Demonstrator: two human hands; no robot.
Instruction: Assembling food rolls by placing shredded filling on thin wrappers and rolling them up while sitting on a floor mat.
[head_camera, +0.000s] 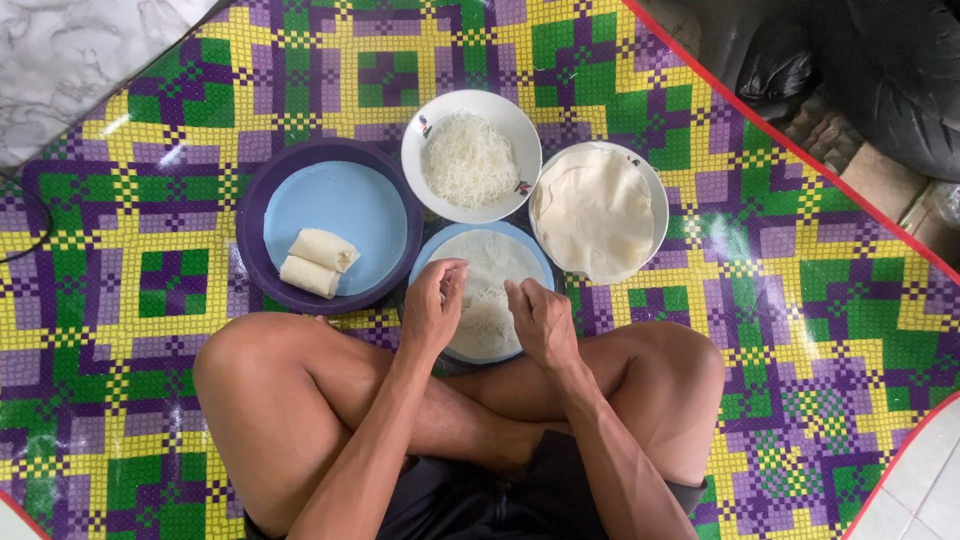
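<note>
I sit cross-legged on a checkered mat. A thin round wrapper (497, 262) lies spread on a light blue plate (430, 252) in front of my legs, with a small heap of white noodles (483, 322) near its front edge. My left hand (432, 308) rests at the wrapper's left edge, fingers curled, touching it. At the wrapper's right side my right hand (540, 322) has its fingers bent onto it by the noodle heap. Neither hand clearly grips anything.
A white bowl of thin noodles (470, 158) stands behind the plate. To its right a white plate holds a stack of wrappers (592, 212). A purple tray (262, 190) with a blue lid holds two finished rolls (316, 262). Dark objects (860, 70) sit beyond the mat's red edge.
</note>
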